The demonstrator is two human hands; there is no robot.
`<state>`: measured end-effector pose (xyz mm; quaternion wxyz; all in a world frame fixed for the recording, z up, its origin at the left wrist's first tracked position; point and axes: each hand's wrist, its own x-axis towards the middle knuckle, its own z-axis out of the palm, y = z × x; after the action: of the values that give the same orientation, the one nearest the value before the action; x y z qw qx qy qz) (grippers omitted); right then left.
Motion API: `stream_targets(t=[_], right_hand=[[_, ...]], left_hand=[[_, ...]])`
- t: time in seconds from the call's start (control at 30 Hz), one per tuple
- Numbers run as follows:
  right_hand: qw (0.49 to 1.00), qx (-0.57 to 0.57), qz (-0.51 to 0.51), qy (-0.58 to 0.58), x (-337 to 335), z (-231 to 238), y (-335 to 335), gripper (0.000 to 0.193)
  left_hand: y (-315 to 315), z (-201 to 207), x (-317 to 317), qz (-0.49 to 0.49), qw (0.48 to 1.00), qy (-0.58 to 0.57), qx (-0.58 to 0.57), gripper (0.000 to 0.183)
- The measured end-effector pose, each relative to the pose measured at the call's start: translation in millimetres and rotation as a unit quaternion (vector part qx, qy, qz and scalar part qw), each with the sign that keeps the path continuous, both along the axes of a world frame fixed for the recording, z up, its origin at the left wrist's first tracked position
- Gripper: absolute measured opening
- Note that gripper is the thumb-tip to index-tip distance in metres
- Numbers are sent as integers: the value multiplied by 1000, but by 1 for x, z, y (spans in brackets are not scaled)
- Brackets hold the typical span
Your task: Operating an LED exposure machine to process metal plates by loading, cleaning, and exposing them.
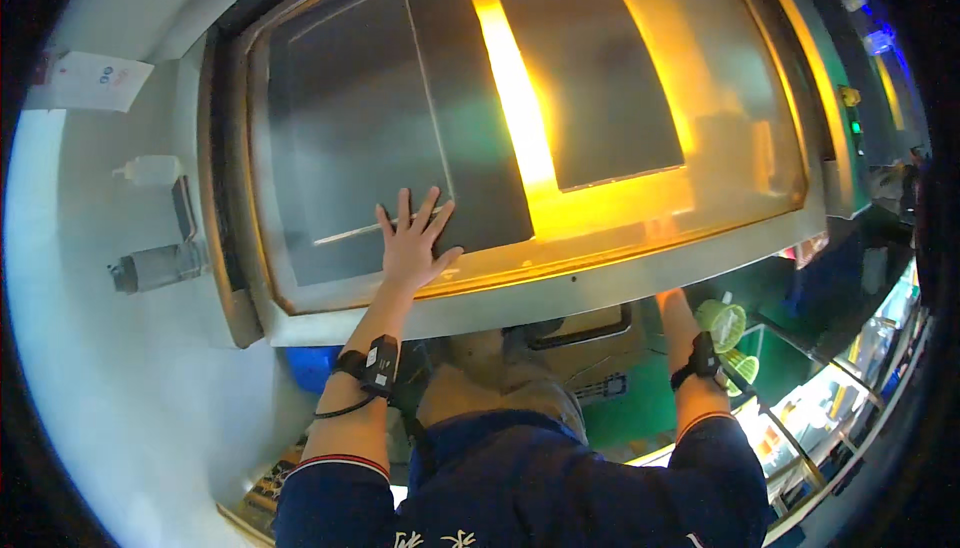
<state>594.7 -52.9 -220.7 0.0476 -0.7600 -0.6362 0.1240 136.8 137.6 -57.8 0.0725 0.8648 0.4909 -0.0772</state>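
My left hand (413, 245) lies flat with spread fingers near the front corner of a large dark sheet (350, 118). A thin pale outline runs across that sheet. The sheet rests on a glowing yellow panel (610, 210), inside a wide metal frame (500, 310). Farther right on the panel lies a second, smaller dark sheet (590, 68), apart from my hands. My right hand (671, 299) reaches in at the frame's front edge, right of the middle. Its fingers are hidden there, so what it touches or holds does not show.
At the left are a white bottle (152, 170), a clear bottle (160, 268) and a paper (95, 81) on the wall. Green mesh baskets (722, 324) stand beside my right forearm. A rail (800, 448) crosses the lower right. A green light (856, 128) glows at the far right.
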Motion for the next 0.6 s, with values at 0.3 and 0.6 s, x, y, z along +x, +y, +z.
stream_targets(t=[0.3, 0.6], right_hand=[[992, 41, -85, 82, -25, -13, -25, 37], [985, -91, -81, 121, -38, 110, -98, 42]], left_hand=[[-5, 1, -3, 4, 1000, -12, 10, 83], [-7, 1, -7, -1, 999, -9, 42, 79]])
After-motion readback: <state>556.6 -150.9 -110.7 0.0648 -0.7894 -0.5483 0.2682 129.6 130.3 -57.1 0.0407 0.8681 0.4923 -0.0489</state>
